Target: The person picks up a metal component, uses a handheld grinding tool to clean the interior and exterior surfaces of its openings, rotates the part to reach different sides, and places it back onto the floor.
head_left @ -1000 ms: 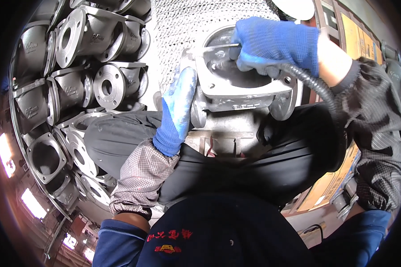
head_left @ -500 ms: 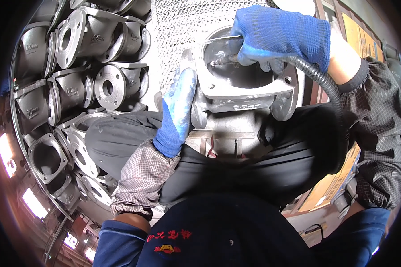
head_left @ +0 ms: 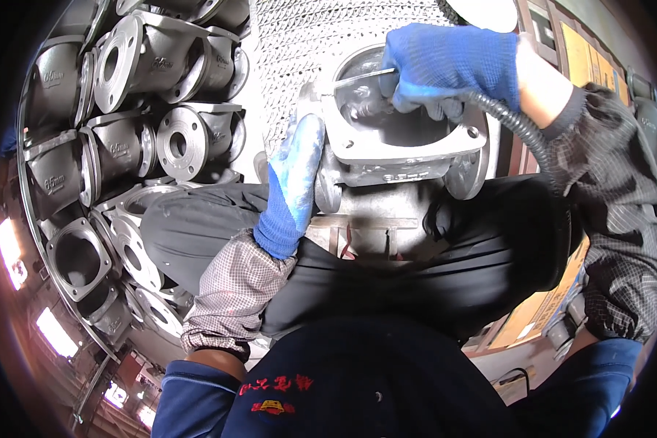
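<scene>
In front of me a grey cast-iron valve body (head_left: pixel 409 152) lies with its square-flanged opening facing up and round flanges at both sides. My right hand (head_left: pixel 449 71), in a blue knitted glove, is closed round a hose-fed grinder over the opening. The grinder's thin metal lever (head_left: pixel 365 77) sticks out to the left; its working end, inside the bore, is not clear. A dark spiral-wrapped hose (head_left: pixel 515 125) runs from my fist toward my right forearm. My left hand (head_left: pixel 293 171), gloved in blue with a pale worn palm, lies with fingers stretched along the left flange.
Several similar valve bodies (head_left: pixel 117 150) are stacked in a rack on the left. A perforated metal mesh (head_left: pixel 292 44) spreads behind the workpiece. Below it is a metal support (head_left: pixel 372 201) between my knees. Yellow wooden boards (head_left: pixel 544 310) stand on the right.
My right hand and wrist have shifted slightly left and toward me, and the lever now slants more. My left hand and the valve body stay nearly where they were.
</scene>
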A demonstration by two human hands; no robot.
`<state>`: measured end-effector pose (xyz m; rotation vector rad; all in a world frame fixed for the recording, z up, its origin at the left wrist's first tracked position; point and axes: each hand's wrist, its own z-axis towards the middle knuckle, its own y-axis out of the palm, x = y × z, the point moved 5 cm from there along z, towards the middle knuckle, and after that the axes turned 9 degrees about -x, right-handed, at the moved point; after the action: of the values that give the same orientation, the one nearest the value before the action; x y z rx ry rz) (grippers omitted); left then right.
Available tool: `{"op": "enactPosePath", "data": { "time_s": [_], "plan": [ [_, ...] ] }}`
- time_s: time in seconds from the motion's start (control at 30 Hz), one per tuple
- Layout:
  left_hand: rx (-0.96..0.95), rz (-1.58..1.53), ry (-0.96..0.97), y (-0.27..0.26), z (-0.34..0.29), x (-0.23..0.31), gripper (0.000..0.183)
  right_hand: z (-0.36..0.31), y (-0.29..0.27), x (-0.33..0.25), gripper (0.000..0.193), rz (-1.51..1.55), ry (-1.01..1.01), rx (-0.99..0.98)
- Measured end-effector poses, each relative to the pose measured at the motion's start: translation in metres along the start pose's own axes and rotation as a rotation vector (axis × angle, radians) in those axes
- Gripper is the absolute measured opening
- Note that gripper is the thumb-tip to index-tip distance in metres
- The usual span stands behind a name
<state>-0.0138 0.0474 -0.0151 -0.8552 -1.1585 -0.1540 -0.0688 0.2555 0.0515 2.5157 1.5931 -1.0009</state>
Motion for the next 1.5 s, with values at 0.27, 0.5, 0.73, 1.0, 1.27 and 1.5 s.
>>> {"op": "enactPosePath", "data": {
  "time_s": [0.27,0.5,0.73,1.0,1.27,1.5],
  "plan": [
    [-0.092,0.059,-0.137,0.007,0.005,-0.010,0.036,0.014,-0.006,0.034,0.034,-0.326,-0.253,0.023],
    [-0.082,-0.082,-0.304,0.002,-0.008,-0.033,0.035,-0.073,-0.028,0.012,0.045,0.155,-0.129,0.261],
    [-0.044,-0.288,-0.210,0.004,0.010,-0.010,0.041,-0.097,0.026,0.112,0.039,0.879,-0.347,0.801],
    [-0.039,-0.106,0.018,-0.010,0.023,-0.002,0.039,-0.030,0.102,0.120,0.032,1.174,-0.228,1.114],
    [0.136,-0.192,-0.157,-0.058,0.025,0.036,0.058,0.012,0.117,0.097,0.024,1.378,-0.397,0.958],
    [0.258,-0.159,-0.436,-0.063,-0.001,0.048,0.073,0.028,0.134,0.085,0.028,1.446,-0.418,0.827]
  ]
}}
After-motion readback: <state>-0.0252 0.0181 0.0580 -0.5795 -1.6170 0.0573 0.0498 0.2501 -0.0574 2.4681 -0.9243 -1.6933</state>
